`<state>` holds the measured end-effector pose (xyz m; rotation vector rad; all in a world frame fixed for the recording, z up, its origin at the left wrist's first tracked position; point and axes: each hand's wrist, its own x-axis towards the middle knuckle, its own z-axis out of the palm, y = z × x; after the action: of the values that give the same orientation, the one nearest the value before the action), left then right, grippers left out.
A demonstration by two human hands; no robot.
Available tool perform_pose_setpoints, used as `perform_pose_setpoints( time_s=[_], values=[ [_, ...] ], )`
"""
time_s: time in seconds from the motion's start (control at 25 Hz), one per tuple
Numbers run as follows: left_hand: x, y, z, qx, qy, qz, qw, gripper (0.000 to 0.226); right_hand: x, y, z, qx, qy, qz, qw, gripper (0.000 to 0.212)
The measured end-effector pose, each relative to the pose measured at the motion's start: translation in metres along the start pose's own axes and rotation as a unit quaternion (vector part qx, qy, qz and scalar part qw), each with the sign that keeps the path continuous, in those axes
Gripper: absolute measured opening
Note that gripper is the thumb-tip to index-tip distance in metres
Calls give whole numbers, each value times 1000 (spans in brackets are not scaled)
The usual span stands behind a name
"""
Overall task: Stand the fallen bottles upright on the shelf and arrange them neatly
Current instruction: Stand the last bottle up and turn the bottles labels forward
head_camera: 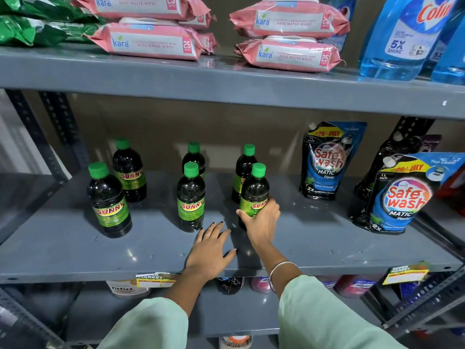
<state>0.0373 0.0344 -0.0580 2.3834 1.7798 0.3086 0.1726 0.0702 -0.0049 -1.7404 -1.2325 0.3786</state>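
Observation:
Several dark "Sunny" bottles with green caps stand upright on the grey middle shelf (75,248), in three front-and-back pairs. The left pair is a front bottle (108,200) and a back bottle (129,170). The middle pair has its front bottle (190,197) before a back one (194,157). At the right, my right hand (261,222) grips the lower body of the front bottle (254,190), with another bottle (244,170) behind it. My left hand (210,250) lies flat on the shelf, fingers spread, holding nothing, just in front of the middle front bottle.
Blue Safewash pouches (324,162) (400,195) stand on the same shelf to the right. The shelf above (226,84) holds pink wipes packs (148,41), green packs and blue cleaner bottles (402,36). Slotted uprights (57,137) frame the sides. More goods sit on the lower shelf.

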Motion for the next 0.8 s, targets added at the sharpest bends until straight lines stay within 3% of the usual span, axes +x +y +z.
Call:
perform_pose_setpoints(
  time_s=[0.28, 0.48, 0.6, 0.68, 0.8],
  values=[
    [0, 0, 1, 0, 4, 1, 1000, 61, 4, 13, -4, 82, -56, -15, 995, 57],
    [0, 1, 0, -6, 5, 2, 1000, 63, 14, 19, -12, 82, -117, -20, 990, 68],
    [3, 8, -13, -176, 61, -42, 981, 69, 22, 28, -22, 106, -204, 1, 973, 68],
    [21, 23, -40, -338, 117, -64, 932, 74, 31, 31, -27, 100, -230, 7, 968, 66],
    [59, 44, -83, -441, 123, -41, 888, 66, 37, 32, -29, 98, -237, 5, 967, 64]
  ],
)
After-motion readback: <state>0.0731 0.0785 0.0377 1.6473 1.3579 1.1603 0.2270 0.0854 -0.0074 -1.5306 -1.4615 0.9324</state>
